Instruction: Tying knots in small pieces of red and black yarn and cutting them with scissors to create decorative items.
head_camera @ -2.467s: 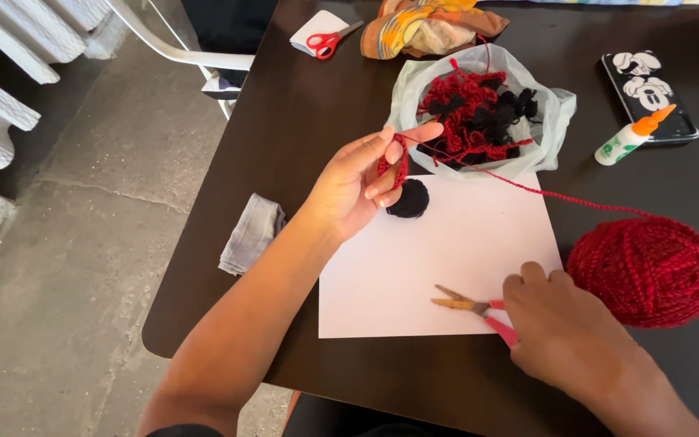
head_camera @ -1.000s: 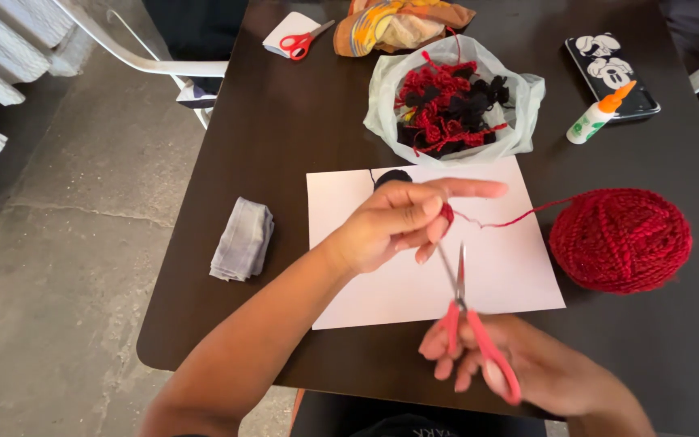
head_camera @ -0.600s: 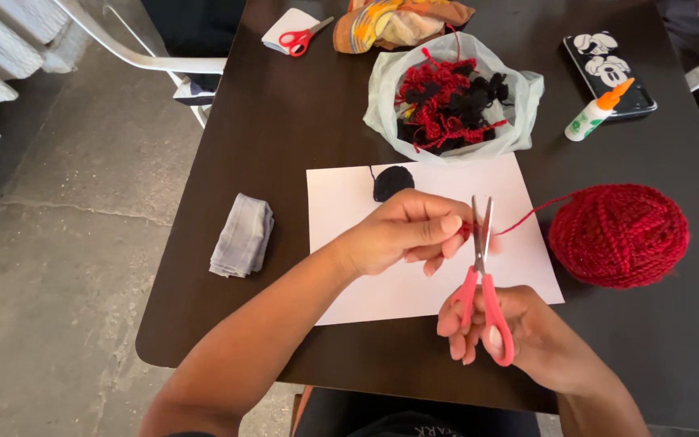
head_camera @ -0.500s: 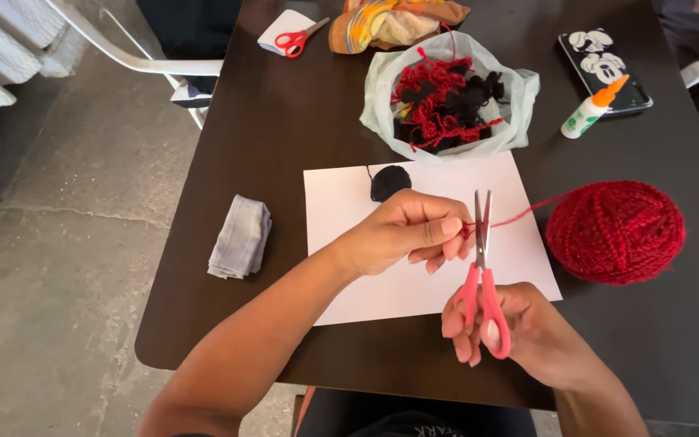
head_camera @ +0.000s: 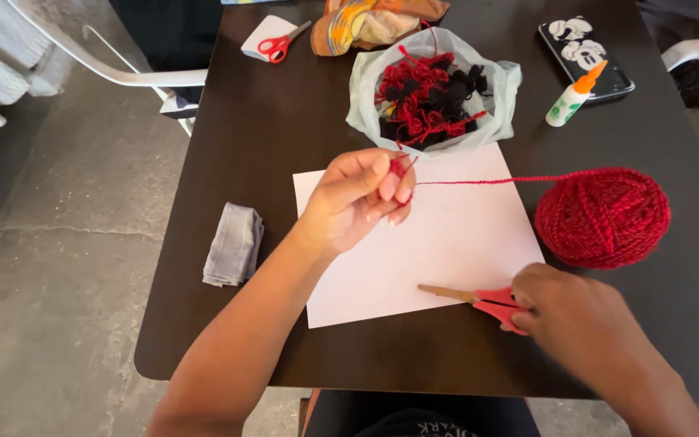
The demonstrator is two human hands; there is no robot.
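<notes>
Left fingers [head_camera: 388, 184] pinching red yarn [head_camera: 487, 180], right fingers [head_camera: 527, 311] grasping scissors [head_camera: 479, 301]

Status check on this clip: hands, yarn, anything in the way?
Left hand pinches red yarn strand running to the ball. Right hand on red scissors, flat on white paper. Nothing between them.

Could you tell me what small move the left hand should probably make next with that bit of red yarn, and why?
Probably carry it up and drop it into the plastic bag. The left hand pinches a small red yarn piece just below the bag, which already holds red and black pieces, while the right hand rests the scissors flat on the white paper.
</notes>
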